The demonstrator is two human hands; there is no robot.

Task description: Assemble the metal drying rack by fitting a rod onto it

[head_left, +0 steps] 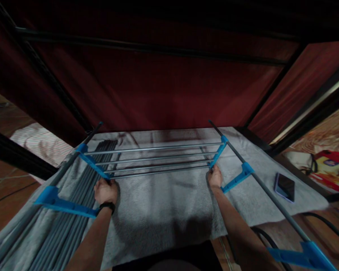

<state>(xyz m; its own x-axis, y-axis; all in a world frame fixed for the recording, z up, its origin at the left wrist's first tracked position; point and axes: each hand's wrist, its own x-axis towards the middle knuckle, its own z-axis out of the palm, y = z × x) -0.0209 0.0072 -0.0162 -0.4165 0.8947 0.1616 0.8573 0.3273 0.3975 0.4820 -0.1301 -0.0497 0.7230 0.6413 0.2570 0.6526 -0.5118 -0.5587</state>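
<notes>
A rack frame of grey metal tubes and blue plastic brackets lies across the cloth in front of me. Several thin rods point(164, 158) run between a left blue bracket point(92, 162) and a right blue bracket point(220, 151). My left hand point(106, 191), with a dark band at the wrist, is closed around the near end of the left bracket. My right hand point(215, 177) grips the near end of the right bracket. Both hands' fingertips are partly hidden. Nearer to me, another blue bracket point(64, 203) sticks out inward from the left side tube, and one more point(237, 178) from the right side tube point(274, 199).
Under the left side lies a bundle of loose grey tubes point(70, 218). A phone point(284, 187) rests on the grey cloth point(164, 214) at the right. Dark red panels point(164, 90) in a black frame rise behind. A red and yellow package point(332, 171) is at far right.
</notes>
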